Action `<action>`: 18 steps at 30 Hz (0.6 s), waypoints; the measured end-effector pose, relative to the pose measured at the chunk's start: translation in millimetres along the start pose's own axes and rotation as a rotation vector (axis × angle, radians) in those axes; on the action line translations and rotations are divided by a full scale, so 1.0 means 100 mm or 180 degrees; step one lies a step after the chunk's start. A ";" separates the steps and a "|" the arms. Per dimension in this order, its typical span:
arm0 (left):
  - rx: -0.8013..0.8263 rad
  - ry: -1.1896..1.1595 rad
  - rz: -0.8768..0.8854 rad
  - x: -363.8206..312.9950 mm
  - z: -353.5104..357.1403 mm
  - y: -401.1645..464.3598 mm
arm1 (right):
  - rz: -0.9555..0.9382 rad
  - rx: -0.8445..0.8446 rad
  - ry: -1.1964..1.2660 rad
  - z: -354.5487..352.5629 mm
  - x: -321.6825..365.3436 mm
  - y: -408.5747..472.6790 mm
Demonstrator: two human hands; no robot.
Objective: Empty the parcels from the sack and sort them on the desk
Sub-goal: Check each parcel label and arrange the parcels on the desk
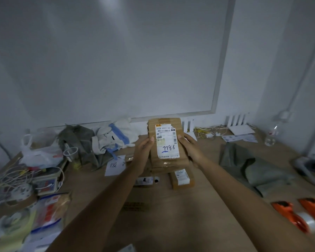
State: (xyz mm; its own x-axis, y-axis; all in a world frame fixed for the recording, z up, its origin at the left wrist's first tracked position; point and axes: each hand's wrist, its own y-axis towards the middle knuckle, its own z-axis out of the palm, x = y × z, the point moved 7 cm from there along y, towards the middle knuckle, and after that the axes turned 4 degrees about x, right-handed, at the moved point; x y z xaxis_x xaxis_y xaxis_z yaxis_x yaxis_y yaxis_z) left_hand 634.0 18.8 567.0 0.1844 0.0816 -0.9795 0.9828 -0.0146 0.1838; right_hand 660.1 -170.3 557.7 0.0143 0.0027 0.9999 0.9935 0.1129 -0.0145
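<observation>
A brown cardboard parcel (165, 142) with a white label marked 7786 is held up above the desk (164, 215). My left hand (144, 151) grips its left edge and my right hand (191, 148) grips its right edge, thumbs on the front face. Below it on the desk lies a smaller brown parcel (182, 179) with a white label. A grey-green sack (251, 168) lies crumpled at the right. Another grey-green bag (80, 140) sits at the back left.
Clutter fills the left side: a white plastic bag (42, 151), a plastic cup (71, 153), cables, tape rolls. A paper note (115, 166) lies mid-desk. An orange tape dispenser (298, 213) sits front right; cables (209, 132) and a bottle (271, 137) stand at the back.
</observation>
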 end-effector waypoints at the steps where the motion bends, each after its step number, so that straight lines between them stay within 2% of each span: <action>1: 0.0020 0.0012 -0.0013 0.01 0.03 0.04 | 0.0040 -0.0037 -0.0014 -0.04 -0.02 0.01; 11: 0.0551 -0.0113 -0.0107 0.22 0.42 0.47 | 0.0181 -0.0235 0.0103 -0.42 -0.18 0.10; 18: 0.0537 -0.0032 -0.0220 0.42 0.72 0.69 | 0.0206 -0.0333 0.0003 -0.68 -0.24 0.29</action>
State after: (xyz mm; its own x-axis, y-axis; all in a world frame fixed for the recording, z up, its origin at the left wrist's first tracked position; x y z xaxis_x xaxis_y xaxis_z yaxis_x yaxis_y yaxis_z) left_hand 709.5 -50.6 532.8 0.1155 0.0782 -0.9902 0.9792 -0.1765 0.1002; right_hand 696.3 -235.1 533.0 0.0788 0.0058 0.9969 0.9969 0.0083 -0.0788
